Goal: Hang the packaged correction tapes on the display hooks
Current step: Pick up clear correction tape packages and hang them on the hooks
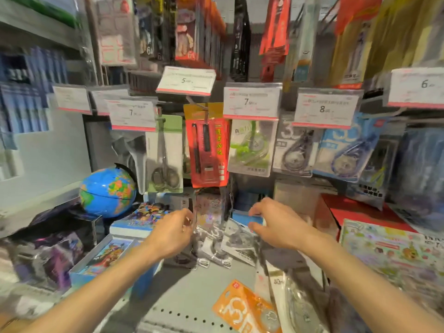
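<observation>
Pickup step: both hands are reaching at centre frame over loose tapes (223,246) on the shelf (192,296). Left hand (171,233) and right hand (271,224) are hanging half-curled; grip unclear through blur. Next: lifting one pack toward the hooks (298,138), upper right.

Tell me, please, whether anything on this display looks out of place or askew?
Yes. Several packaged correction tapes lie loose in a heap on the shelf below both hands instead of hanging, and an orange pack lies at an angle nearer the front edge. The hanging packs look orderly, though blur hides detail.
</observation>
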The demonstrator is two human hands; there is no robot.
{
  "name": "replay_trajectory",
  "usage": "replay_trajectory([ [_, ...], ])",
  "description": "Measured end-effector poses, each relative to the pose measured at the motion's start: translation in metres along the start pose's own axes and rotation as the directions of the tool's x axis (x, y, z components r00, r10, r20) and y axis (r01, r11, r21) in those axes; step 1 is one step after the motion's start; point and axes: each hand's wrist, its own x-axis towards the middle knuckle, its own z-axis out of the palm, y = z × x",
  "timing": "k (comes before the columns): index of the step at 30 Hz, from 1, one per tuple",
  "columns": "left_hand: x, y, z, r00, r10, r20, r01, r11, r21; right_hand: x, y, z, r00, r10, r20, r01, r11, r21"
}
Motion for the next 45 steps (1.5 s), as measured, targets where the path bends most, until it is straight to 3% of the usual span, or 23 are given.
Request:
replay_trajectory([
  [7, 0.007, -0.039, 0.03, 0.961, -0.034, 0.276, 0.004, 0.994, 0.108, 0.056, -0.056, 0.066, 0.968, -0.047, 0.246, 0.06, 0.997, -0.048],
  [15, 0.022, -0.051, 0.035, 0.944, -0.037, 0.328, 0.009, 0.996, 0.086, 0.069, -0.071, 0.108, 0.939, 0.0, 0.345, 0.048, 0.99, -0.132],
  [20, 0.031, -0.053, 0.037, 0.939, -0.087, 0.334, 0.138, 0.981, -0.133, 0.066, -0.071, 0.11, 0.958, -0.016, 0.288, 0.045, 0.995, -0.092],
  [23, 0.037, -0.054, 0.041, 0.905, -0.146, 0.399, 0.325, 0.842, -0.431, 0.065, -0.07, 0.109, 0.963, 0.001, 0.269, 0.014, 0.999, -0.053],
  [25, 0.04, -0.052, 0.041, 0.894, -0.156, 0.42, 0.372, 0.781, -0.501, 0.064, -0.068, 0.108, 0.967, 0.008, 0.255, 0.0, 1.0, -0.03],
  [27, 0.041, -0.051, 0.04, 0.894, -0.16, 0.418, 0.381, 0.761, -0.525, 0.062, -0.068, 0.106, 0.969, 0.008, 0.246, -0.006, 1.0, -0.007],
  [33, 0.036, -0.062, 0.019, 0.956, -0.126, 0.265, 0.246, 0.837, -0.488, 0.06, -0.066, 0.104, 0.971, 0.006, 0.24, -0.007, 1.0, 0.004],
  [36, 0.028, -0.067, 0.001, 0.967, -0.119, 0.227, 0.228, 0.803, -0.551, 0.061, -0.067, 0.105, 0.966, 0.021, 0.256, -0.024, 1.0, 0.005],
  [41, 0.017, -0.07, -0.014, 0.978, -0.104, 0.179, 0.198, 0.726, -0.659, 0.064, -0.071, 0.094, 0.975, 0.084, 0.208, -0.128, 0.97, 0.207],
  [45, 0.01, -0.059, -0.014, 0.973, -0.109, 0.205, 0.23, 0.584, -0.779, 0.059, -0.075, 0.074, 0.972, 0.178, 0.152, -0.232, 0.825, 0.516],
])
